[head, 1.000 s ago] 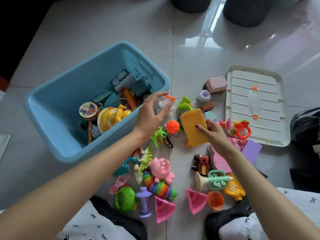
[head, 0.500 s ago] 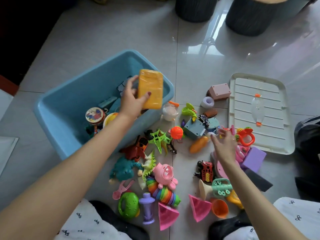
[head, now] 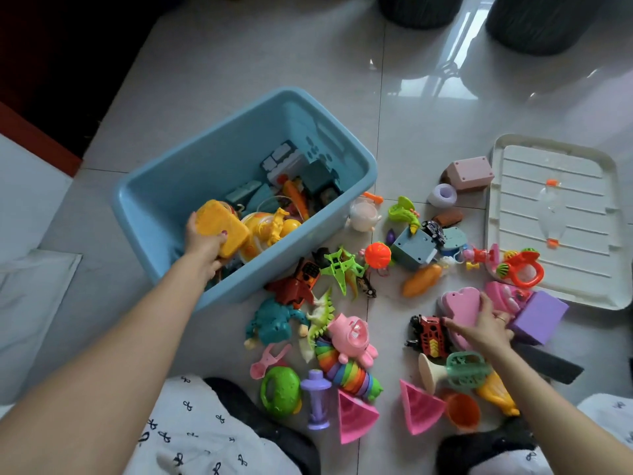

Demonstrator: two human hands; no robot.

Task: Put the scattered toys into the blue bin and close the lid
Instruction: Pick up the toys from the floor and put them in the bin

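Note:
The blue bin [head: 342, 186] stands open on the floor at centre left, with several toys inside. My left hand [head: 202, 243] is down inside the bin near its front wall, shut on a yellow block [head: 222, 226]. My right hand [head: 486, 325] rests on a pink cloud-shaped toy [head: 460, 306] on the floor at the right, fingers around its edge. The white lid [head: 548, 173] lies flat at the far right. Many scattered toys cover the floor between the bin and the lid.
On the floor lie a red train [head: 428, 335], a pink pig [head: 352, 337], a purple block [head: 537, 317], an orange carrot [head: 421, 281], a green plane [head: 339, 269] and a pink box [head: 469, 173]. Two dark round stools [head: 537, 22] stand at the back. My knees are at the bottom edge.
My left hand took the yellow block from my right hand, carried it over the bin and lowered it inside. My right hand moved down and right onto the pink cloud toy.

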